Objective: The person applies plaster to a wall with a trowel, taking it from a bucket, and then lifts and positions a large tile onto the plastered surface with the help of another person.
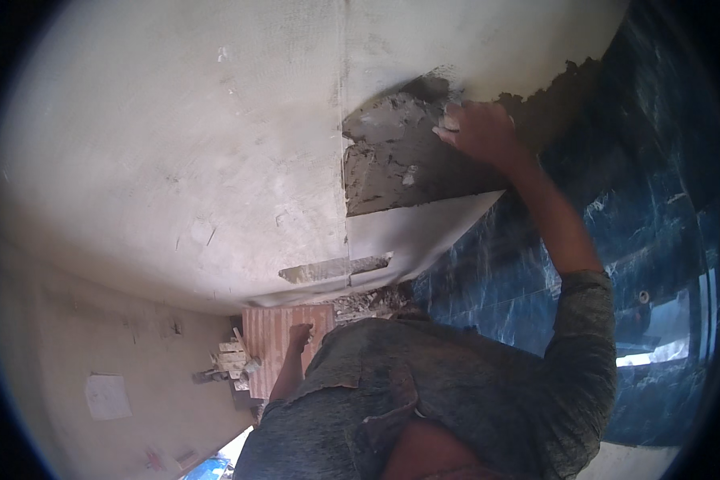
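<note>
The person's right arm is lying nearest to the grey mortar patch (388, 172), its dark sleeve (584, 320) showing below and right of the patch and its bare forearm slanting up to it. At the arm's end, the right hand (484, 132) is curling over the patch's right part, fingers bent in. Something pale is showing at the fingertips, but I cannot tell whether it is a handle, a tool's edge or smeared mortar, nor whether the grip is closed on anything. Most of the patch is lying to the left of that grip and a little below it. The patch's long axis is running sideways, rising slightly to the right, from a thin upright line (345, 64) at its left end to a ragged dark strip (568, 100) beyond the hand.

A smooth pale wedge (424, 224) is bordering the patch below, and a blue veined wall (520, 264) is standing to its right. Farther down, a rough slot (304, 273) is opening under the patch. Well below and left of the patch, the left hand (300, 336) is hanging with fingers folded together in front of a reddish board (264, 344); whether it is touching the board or holding anything, I cannot tell. Rubble (372, 302) is lying below the patch, past the slot, and wood pieces (232, 358) are piling up left of the board.
</note>
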Demonstrator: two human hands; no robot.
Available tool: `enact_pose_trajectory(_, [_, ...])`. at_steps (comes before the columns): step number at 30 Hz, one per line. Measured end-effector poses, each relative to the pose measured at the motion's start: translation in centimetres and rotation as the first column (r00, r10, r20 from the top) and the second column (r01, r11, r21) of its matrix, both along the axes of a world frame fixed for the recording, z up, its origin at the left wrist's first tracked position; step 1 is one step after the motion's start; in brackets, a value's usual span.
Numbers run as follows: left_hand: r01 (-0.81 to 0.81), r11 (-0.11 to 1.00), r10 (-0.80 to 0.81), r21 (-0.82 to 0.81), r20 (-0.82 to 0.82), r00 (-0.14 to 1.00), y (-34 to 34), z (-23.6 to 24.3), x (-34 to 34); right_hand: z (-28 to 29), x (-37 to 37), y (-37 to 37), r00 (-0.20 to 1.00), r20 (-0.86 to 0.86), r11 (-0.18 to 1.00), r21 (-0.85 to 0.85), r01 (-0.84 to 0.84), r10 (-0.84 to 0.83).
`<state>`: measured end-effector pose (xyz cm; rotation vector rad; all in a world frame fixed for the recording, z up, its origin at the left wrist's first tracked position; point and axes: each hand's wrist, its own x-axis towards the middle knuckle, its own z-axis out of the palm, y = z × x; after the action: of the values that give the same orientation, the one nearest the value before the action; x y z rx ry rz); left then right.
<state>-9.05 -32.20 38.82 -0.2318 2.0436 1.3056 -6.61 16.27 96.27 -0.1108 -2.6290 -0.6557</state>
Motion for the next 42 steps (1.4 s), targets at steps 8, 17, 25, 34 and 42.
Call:
enact_pose_trajectory(8, [-0.027,0.999,0.026,-0.034,-0.034,0.999,-0.3,0.3,-0.9,3.2,2.7,0.9,0.993,-0.034,0.971,-0.218,0.100,-0.110])
enact_pose_trajectory(17, [-0.118,0.991,0.126,-0.062,0.141,0.982,-2.3,-0.3,0.2,-12.5,5.4,1.6,0.993,-0.096,0.958,-0.272,-0.092,0.068])
enact_pose_trajectory(25, [0.101,0.995,-0.093,0.029,-0.193,0.977,-2.7,-0.9,-1.3,-16.9,3.3,3.3,0.947,-0.320,0.988,-0.145,-0.060,0.010])
enact_pose_trajectory(34, [-0.118,0.993,0.117,0.029,0.048,0.992,-1.4,1.5,-0.8,-11.5,3.4,3.6,0.916,-0.395,0.996,-0.023,-0.086,0.070])
enact_pose_trajectory(42, [-0.111,0.994,0.111,-0.010,0.063,0.992,0.2,3.6,-0.5,-6.8,4.2,3.6,0.919,-0.392,0.999,0.016,0.033,-0.024])
